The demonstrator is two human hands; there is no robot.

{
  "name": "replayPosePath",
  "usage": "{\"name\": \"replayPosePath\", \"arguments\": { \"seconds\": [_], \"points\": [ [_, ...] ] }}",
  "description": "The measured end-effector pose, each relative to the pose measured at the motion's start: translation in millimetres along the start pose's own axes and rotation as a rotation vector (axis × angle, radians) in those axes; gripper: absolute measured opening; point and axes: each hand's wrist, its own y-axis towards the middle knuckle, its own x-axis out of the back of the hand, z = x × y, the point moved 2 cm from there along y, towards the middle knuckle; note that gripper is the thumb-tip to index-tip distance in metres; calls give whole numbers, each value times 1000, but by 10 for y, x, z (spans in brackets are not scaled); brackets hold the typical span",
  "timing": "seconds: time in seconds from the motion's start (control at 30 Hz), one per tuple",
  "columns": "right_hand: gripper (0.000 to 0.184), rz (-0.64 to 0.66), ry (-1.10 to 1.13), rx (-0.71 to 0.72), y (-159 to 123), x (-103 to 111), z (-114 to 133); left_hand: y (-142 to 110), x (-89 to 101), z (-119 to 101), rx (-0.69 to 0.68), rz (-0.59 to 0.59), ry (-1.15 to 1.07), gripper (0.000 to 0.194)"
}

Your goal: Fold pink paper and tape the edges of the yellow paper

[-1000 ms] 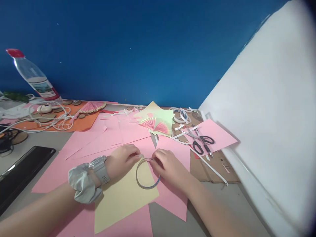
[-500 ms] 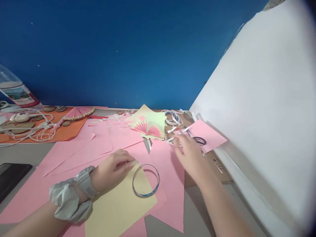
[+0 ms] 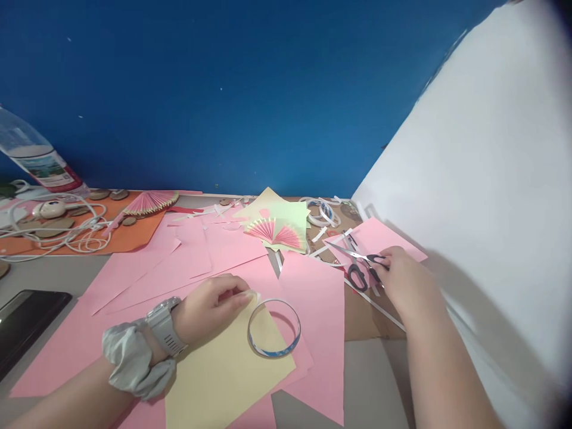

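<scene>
My left hand [image 3: 212, 307], with a watch and a grey scrunchie on the wrist, rests on a pale yellow sheet [image 3: 223, 372], fingertips pinched on the end of a thin tape ring [image 3: 274, 328] that lies on the sheet's corner. My right hand [image 3: 404, 280] is out to the right, its fingers curled on the black handles of a pair of scissors [image 3: 360, 265] lying on a pink sheet [image 3: 379, 238]. Large pink sheets [image 3: 313, 286] cover the table under both hands.
A pink folded fan on green paper [image 3: 277, 229] lies behind. Tape rolls [image 3: 324, 211] and white strips sit near it. An orange sheet [image 3: 120, 235] with white cables [image 3: 58, 229], a fan [image 3: 149, 201] and a bottle [image 3: 38, 158] is far left. A dark tablet [image 3: 24, 316] is at left. A white board [image 3: 482, 196] rises right.
My right hand let go of the tape ring and moved right to the scissors. The left hand stayed on the ring's end.
</scene>
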Motion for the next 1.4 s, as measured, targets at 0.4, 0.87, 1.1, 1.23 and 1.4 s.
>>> {"name": "replayPosePath", "arguments": {
  "seconds": [0.4, 0.87, 1.1, 1.23, 1.4],
  "points": [
    [26, -87, 290, -182, -113, 351, 77, -42, 3, -68, -112, -48, -120, 17],
    [25, 383, 1234, 345, -579, -65, 1072, -37, -8, -44, -75, -30, -244, 19],
    [27, 326, 929, 458, -638, -40, 1073, -58, -16, -19, -22, 19, -325, 19],
    [25, 245, 871, 465, -635, -32, 1036, -72, -12, 64, 32, 5, -380, 23],
    [27, 358, 951, 543, -668, 6, 1064, -78, -2, 103, 35, 22, -290, 26]
  ]
}}
